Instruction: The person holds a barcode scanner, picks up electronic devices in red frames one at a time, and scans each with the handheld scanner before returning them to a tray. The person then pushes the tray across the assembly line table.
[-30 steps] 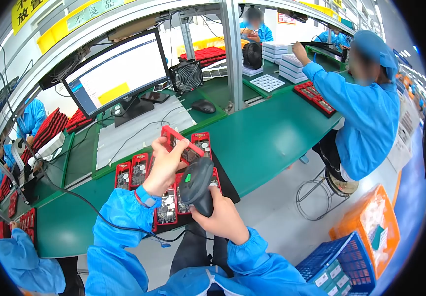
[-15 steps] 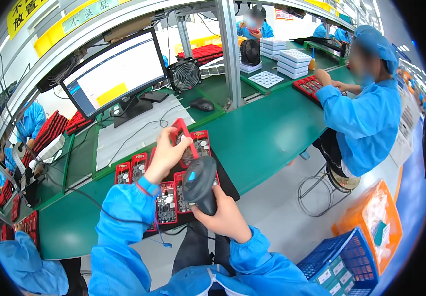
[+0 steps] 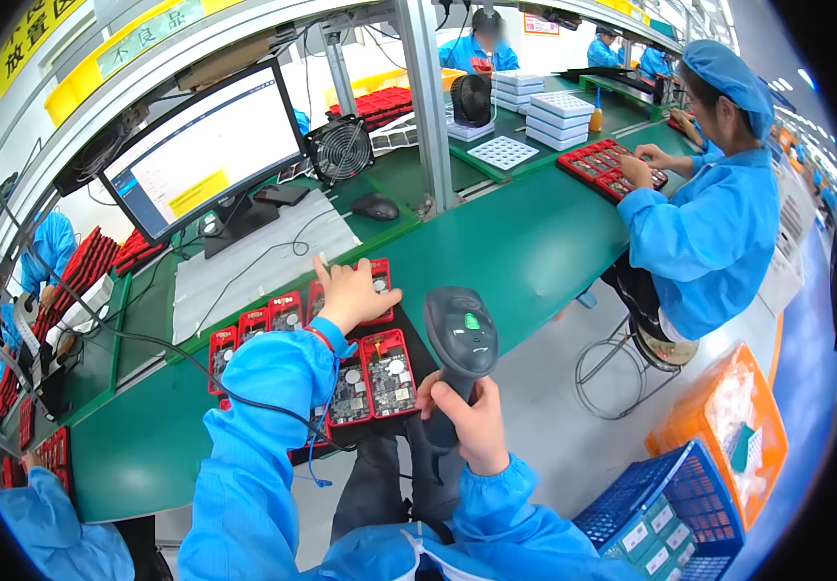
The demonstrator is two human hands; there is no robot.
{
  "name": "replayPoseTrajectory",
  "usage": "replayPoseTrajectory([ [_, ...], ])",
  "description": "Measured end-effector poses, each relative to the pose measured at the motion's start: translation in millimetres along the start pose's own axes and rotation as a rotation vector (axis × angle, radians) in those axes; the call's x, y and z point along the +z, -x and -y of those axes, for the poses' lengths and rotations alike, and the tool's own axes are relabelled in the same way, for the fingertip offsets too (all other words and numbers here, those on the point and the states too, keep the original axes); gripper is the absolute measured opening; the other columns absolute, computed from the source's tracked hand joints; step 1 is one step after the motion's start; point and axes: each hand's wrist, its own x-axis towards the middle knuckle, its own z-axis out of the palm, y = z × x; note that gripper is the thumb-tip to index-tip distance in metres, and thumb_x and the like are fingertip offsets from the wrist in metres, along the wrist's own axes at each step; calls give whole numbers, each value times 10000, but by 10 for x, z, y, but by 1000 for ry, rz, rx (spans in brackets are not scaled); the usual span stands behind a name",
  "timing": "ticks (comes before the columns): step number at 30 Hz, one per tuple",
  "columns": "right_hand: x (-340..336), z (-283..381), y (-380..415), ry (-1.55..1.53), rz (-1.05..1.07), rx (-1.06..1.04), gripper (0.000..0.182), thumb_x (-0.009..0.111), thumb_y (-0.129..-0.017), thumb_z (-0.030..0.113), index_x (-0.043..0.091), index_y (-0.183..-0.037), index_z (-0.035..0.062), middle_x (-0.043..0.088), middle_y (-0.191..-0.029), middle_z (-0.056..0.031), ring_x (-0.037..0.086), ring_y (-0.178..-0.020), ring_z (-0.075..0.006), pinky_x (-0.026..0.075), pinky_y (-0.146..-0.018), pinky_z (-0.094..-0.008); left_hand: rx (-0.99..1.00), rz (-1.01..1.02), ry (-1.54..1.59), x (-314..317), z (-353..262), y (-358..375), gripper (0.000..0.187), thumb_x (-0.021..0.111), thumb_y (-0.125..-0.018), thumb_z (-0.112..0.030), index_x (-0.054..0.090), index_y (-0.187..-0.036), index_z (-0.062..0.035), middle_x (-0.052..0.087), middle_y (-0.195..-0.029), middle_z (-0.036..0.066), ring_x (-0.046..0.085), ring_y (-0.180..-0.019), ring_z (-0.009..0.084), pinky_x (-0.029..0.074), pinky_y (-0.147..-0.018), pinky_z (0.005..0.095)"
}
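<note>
My right hand (image 3: 476, 422) grips the handle of a dark grey barcode scanner (image 3: 459, 339), fingers wrapped round it. A green light glows on the scanner's head, which stands to the right of the red cases. My left hand (image 3: 352, 293) is over the far row of cases, its fingers spread. Just beyond it shows a red case (image 3: 380, 277) with a circuit board inside, partly hidden by the hand. Nearer me, another red case (image 3: 391, 376) with a board and a round white part lies in full view. Several similar cases sit around my left sleeve.
A monitor (image 3: 207, 145), a fan (image 3: 340, 150) and a mouse (image 3: 375, 206) stand behind the green bench (image 3: 505, 247). To the right, a co-worker (image 3: 704, 223) handles a red tray (image 3: 596, 167). Orange (image 3: 762, 426) and blue (image 3: 622, 489) crates are on the floor. A cable crosses my left sleeve.
My left hand has lowered from holding up a red case to the row, its fingers now spread. The scanner has moved right, away from the cases, and its light has turned from blue to green.
</note>
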Motion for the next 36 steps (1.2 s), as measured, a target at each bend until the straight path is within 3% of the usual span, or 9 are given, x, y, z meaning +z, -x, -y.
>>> replayPoseTrajectory([
  [1,-38,18,-11,-29,10,19,328,602,-883,115,498,-1157,-31,624,-928,-146,603,-717,-163,490,-622,-288,17,31,-45,-30,-28,-2,696,576,-739,-605,581,-1133,-32,639,-1006,195,556,-1048,378,-32,-1079,632],
  [2,-88,49,-31,-61,20,39,351,606,-878,117,491,-1176,-30,624,-947,-154,605,-737,-168,491,-629,-291,42,41,14,-100,-48,11,599,656,-723,-455,578,-1133,-26,634,-1014,177,599,-987,338,157,-1086,596],
  [6,-310,59,-215,-464,168,141,434,572,-900,219,454,-1242,-21,541,-813,-83,515,-666,-146,430,-590,-285,173,130,800,-241,-11,74,487,696,-768,-125,512,-1202,-2,612,-1077,112,606,-1010,205,499,-865,346],
  [9,-288,63,-328,-665,170,244,422,533,-909,247,455,-1243,1,403,-685,-21,392,-555,-110,343,-491,-249,122,578,1475,-469,30,253,542,689,-805,-156,454,-1274,-18,568,-1179,115,597,-1039,216,492,-910,365],
  [13,-300,-138,-475,-806,286,305,321,529,-916,219,489,-1166,23,395,-653,-11,381,-511,-101,332,-461,-251,231,687,1731,-557,92,440,497,634,-849,-112,429,-1296,-37,546,-1220,126,593,-1072,247,471,-963,381],
  [17,-239,-165,-500,-880,323,328,223,524,-920,203,507,-1063,32,402,-635,-13,389,-491,-107,334,-451,-262,238,679,1683,-626,92,536,738,744,-769,-318,377,-1345,-39,529,-1226,125,589,-1058,236,491,-946,416],
  [30,-138,-90,-359,-778,381,317,230,539,-896,196,473,-1043,31,448,-659,-27,436,-519,-115,357,-479,-253,264,722,1802,-653,165,619,644,715,-814,-293,381,-1308,-48,506,-1209,131,576,-1051,255,514,-901,445],
  [34,-26,119,-160,-16,293,12,576,658,-803,129,396,-1303,15,569,-778,-65,572,-693,-147,439,-632,-265,-297,283,1715,-639,26,577,688,696,-851,-295,260,-1323,-49,479,-1151,120,589,-997,226,516,-852,438],
  [36,0,145,-75,359,259,-55,469,680,-786,117,471,-1187,-5,598,-814,-74,607,-714,-180,477,-664,-309,-371,138,1774,-679,-107,615,672,691,-857,-282,230,-1294,-64,470,-1140,111,597,-965,224,508,-845,441],
])
